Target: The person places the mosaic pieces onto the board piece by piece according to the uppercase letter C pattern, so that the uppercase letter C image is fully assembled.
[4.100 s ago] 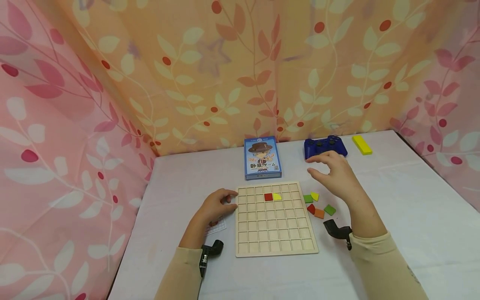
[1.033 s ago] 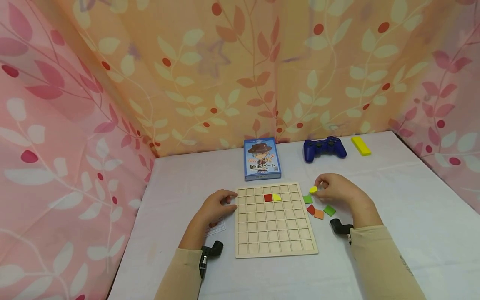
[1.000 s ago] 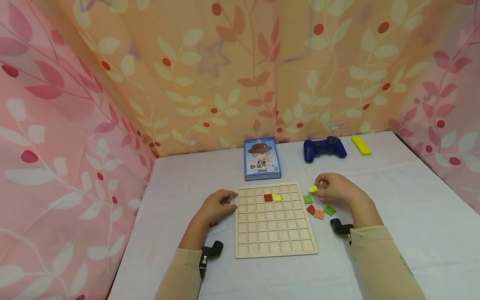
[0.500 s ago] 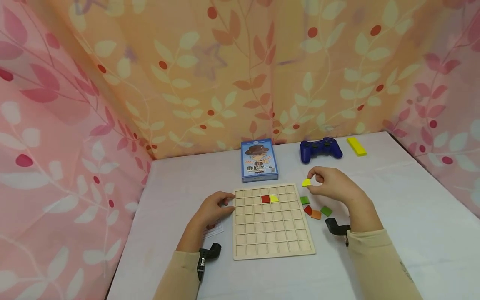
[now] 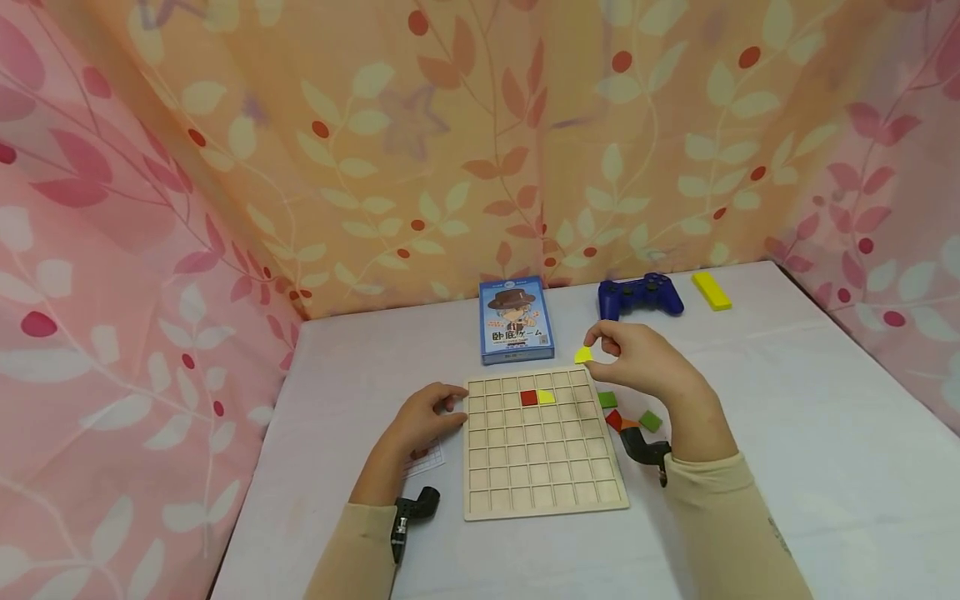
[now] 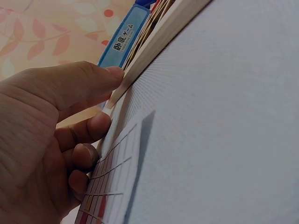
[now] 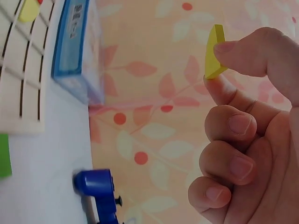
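Between thumb and index finger my right hand (image 5: 637, 358) pinches a yellow quarter-round tile (image 5: 583, 356), raised near the far right corner of the wooden grid board (image 5: 525, 457). The right wrist view shows the held tile (image 7: 215, 53) on edge, the other fingers curled toward the palm. My left hand (image 5: 423, 417) touches the board's left edge with thumb and index finger, spread apart. A red square tile (image 5: 528, 398) and another yellow quarter-round tile (image 5: 547, 397) lie side by side in the board's second row. A printed grid card (image 6: 124, 163) lies partly hidden under the left hand.
Right of the board lie green tiles (image 5: 650, 421), a red tile (image 5: 614, 419) and an orange tile, partly covered by the wrist camera (image 5: 645, 448). Behind stand a blue card-game box (image 5: 516, 321), a blue game controller (image 5: 641, 296) and a yellow block (image 5: 711, 291).
My right hand has picked the yellow quarter-round tile from the loose ones, lifted it and moved it left toward the board. The left hand has stayed at the board's edge.
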The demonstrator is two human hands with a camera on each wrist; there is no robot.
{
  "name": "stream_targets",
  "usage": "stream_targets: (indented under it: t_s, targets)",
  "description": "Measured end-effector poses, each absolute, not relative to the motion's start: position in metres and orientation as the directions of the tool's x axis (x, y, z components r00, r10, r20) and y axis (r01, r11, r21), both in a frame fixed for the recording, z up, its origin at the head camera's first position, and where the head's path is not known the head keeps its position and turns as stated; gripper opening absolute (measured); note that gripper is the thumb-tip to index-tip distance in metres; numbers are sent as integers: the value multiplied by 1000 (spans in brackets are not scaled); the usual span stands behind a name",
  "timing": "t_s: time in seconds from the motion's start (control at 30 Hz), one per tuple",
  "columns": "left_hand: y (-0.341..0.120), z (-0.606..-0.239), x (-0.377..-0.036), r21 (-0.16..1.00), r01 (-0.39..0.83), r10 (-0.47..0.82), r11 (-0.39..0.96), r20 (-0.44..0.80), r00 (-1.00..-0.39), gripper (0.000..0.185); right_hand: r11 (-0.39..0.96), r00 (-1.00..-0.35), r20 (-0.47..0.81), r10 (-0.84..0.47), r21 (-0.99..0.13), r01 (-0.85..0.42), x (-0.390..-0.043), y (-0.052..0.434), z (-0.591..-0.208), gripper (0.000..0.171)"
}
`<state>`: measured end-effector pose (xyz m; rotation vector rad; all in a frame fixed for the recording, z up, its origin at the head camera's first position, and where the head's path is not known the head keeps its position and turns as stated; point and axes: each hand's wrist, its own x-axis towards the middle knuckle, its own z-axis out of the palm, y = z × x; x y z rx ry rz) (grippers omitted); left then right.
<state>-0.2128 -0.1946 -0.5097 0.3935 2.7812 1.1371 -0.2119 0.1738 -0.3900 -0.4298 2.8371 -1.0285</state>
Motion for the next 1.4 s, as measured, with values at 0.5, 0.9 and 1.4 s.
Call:
stream_targets:
  t_s: [0.5, 0.9, 1.4]
  targets:
    - [-196, -511, -215, 705, 218, 297, 675, 11, -955, 37, 659, -907, 87, -413, -658, -363, -215, 121, -398, 23]
    - [-197, -512, -214, 695, 219, 293, 685, 13, -956, 38, 695, -883, 82, -462, -584, -418, -216, 85, -421, 23]
    - [-194, -513, -215, 699, 185, 268, 691, -10, -963, 38, 774, -905, -19, -424, -526, -351, -231, 67, -459, 25]
